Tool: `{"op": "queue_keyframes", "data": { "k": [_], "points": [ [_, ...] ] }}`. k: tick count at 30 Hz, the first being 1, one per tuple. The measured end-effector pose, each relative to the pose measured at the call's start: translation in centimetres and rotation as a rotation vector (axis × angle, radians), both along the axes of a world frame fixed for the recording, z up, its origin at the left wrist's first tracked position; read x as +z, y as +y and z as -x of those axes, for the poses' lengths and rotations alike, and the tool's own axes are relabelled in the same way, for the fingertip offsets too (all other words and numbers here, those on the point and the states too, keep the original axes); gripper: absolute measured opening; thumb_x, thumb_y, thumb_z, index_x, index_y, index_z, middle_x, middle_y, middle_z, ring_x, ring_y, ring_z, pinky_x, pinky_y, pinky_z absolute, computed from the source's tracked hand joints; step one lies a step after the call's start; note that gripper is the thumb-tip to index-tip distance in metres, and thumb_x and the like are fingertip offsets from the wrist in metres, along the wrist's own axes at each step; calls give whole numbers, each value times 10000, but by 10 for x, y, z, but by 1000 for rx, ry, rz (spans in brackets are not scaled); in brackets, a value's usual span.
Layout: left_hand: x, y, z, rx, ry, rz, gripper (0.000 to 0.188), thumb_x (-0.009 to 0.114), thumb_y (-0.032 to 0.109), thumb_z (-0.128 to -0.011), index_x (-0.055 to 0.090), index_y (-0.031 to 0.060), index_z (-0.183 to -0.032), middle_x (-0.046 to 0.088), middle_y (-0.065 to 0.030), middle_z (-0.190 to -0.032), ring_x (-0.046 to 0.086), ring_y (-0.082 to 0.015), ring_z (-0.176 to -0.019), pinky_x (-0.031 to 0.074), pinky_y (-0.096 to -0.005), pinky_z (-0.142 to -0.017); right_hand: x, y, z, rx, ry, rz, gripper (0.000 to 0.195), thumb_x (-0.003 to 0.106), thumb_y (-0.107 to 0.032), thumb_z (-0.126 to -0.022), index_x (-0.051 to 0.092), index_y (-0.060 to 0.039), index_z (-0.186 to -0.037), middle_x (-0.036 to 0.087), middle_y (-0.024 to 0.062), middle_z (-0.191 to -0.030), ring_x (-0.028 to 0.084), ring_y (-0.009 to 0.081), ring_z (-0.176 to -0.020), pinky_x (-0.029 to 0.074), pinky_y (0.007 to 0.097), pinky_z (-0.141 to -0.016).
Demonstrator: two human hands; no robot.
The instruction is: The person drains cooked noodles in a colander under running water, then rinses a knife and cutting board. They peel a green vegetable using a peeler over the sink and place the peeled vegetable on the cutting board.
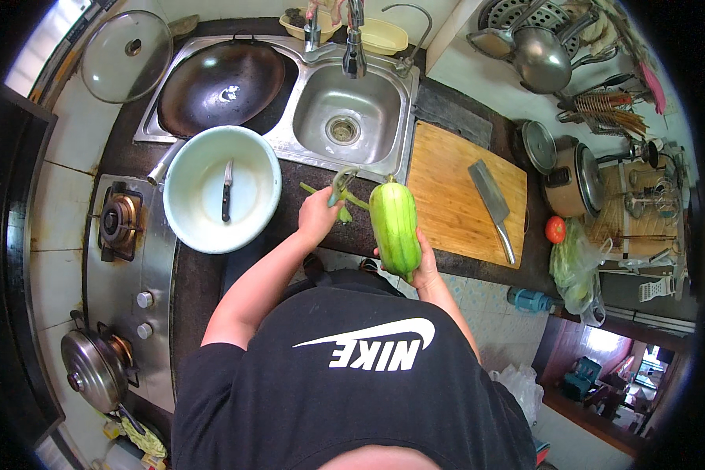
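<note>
My left hand (317, 216) grips a peeler (343, 181) with a pale blue-green handle, its head pointing towards the sink. Green peel strips (345, 212) lie on the dark counter under and beside it. In my right hand (427, 261) is a long green gourd (395, 229), held from its right side and lower end over the counter's front edge. Much of its upper face is pale and looks peeled; darker green skin shows towards the lower end. The peeler and the gourd are apart. My right fingers are partly hidden by the gourd.
Left stands a pale basin (179, 205) holding a small knife (227, 191). A cleaver (490, 194) lies on the wooden cutting board (440, 176) to the right. Behind are the steel sink (352, 100) and a wok (220, 82). A tomato (555, 229) sits far right; the gas stove (153, 235) is left.
</note>
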State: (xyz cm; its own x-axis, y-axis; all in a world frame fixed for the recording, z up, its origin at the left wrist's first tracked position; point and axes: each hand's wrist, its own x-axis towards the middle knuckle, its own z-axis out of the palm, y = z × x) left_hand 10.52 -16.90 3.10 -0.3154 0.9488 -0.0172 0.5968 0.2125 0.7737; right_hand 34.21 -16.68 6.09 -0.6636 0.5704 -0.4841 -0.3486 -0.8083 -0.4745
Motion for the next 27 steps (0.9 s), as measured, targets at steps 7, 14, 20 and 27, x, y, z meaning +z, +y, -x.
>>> {"op": "queue_keyframes", "data": {
  "k": [7,14,20,27],
  "points": [
    [-24,-11,11,-43,191,-44,207,654,184,-711,547,68,-844,567,-124,-808,565,-340,-776,453,-434,-673,14,-3,15,-69,92,94,721,349,-613,-819,406,-39,-1252,524,183,-1103,570,302,-925,497,454,-708],
    [-30,-6,10,-44,74,3,233,643,218,-735,532,62,-869,580,-146,-828,563,-351,-790,447,-440,-674,15,-4,20,-84,147,136,753,287,-650,-820,410,-46,-1252,520,165,-1111,568,266,-890,485,452,-724],
    [40,-17,-20,-302,114,-289,171,552,215,-802,513,49,-820,570,-131,-735,577,-324,-689,453,-410,-588,12,0,21,-84,86,141,736,310,-651,-816,440,-50,-1220,544,150,-1078,574,267,-875,491,415,-684],
    [57,-27,-33,-530,272,-287,173,582,196,-769,479,58,-746,523,-107,-633,564,-298,-581,445,-395,-498,10,-4,20,-136,-13,174,689,357,-627,-814,459,-60,-1191,566,154,-1034,593,293,-841,497,431,-661]
  ]
}}
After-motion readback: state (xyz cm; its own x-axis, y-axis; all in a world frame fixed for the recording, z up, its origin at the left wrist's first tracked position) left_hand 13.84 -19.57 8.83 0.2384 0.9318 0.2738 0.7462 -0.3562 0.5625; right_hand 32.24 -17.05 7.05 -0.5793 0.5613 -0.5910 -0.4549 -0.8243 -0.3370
